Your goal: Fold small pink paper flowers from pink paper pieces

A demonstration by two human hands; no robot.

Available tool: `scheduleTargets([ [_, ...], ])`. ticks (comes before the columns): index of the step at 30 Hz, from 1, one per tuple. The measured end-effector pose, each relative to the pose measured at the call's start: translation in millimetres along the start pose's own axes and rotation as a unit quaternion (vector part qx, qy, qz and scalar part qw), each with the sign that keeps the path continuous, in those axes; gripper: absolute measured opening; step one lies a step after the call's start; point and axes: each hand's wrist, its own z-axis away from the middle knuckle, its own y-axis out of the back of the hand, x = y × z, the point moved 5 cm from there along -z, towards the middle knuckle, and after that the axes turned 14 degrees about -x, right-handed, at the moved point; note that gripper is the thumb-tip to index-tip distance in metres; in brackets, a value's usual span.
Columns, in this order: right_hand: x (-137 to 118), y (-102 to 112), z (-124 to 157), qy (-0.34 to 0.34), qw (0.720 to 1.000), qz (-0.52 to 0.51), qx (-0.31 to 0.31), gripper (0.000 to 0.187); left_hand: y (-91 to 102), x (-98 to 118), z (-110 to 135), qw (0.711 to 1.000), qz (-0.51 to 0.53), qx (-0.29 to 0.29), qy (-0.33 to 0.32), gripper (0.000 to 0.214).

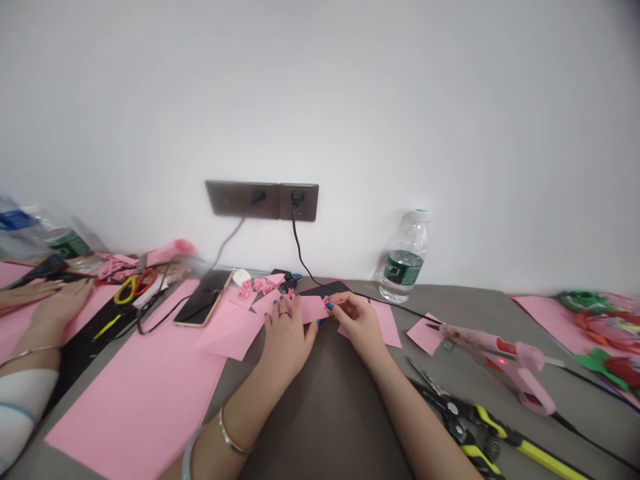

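Held paper [313, 308] at centre of frame.
Rested left hand [287, 339] on it, open, fingers spread; pinched its crumpled right end with right hand [359, 321], nearly closed. Had glue gun [517, 368] at frame right.

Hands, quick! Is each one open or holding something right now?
Left hand: open, spread out, touching pink paper.
Right hand: closed, seemingly pinching a crumpled pink bit.

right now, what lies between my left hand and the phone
In the head view, flat pink paper lies between your left hand and the phone.
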Motion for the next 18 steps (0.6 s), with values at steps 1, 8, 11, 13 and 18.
scheduleTargets([
  [1, 0, 0, 0, -0.001, 1.000, 0.002, 0.000, 0.027, 0.9, 1, 1, 1.000, -0.011, -0.005, 0.002, 0.061],
  [8, 1, -1, 0, -0.004, 1.000, 0.006, -0.005, 0.032, 2.6, 8, 7, 0.998, -0.056, -0.025, 0.022, 0.062],
  [11, 1, -2, 1, -0.001, 1.000, 0.013, -0.006, 0.032, 2.9, 11, 10, 0.997, -0.068, -0.025, 0.024, 0.060],
  [13, 1, -2, 1, -0.001, 1.000, 0.016, -0.008, 0.030, 4.6, 13, 12, 0.997, -0.068, -0.025, 0.020, 0.060],
  [18, 2, -1, 0, 0.007, 1.000, 0.012, -0.007, 0.026, 12.8, 19, 16, 0.998, -0.051, -0.025, -0.008, 0.047],
])
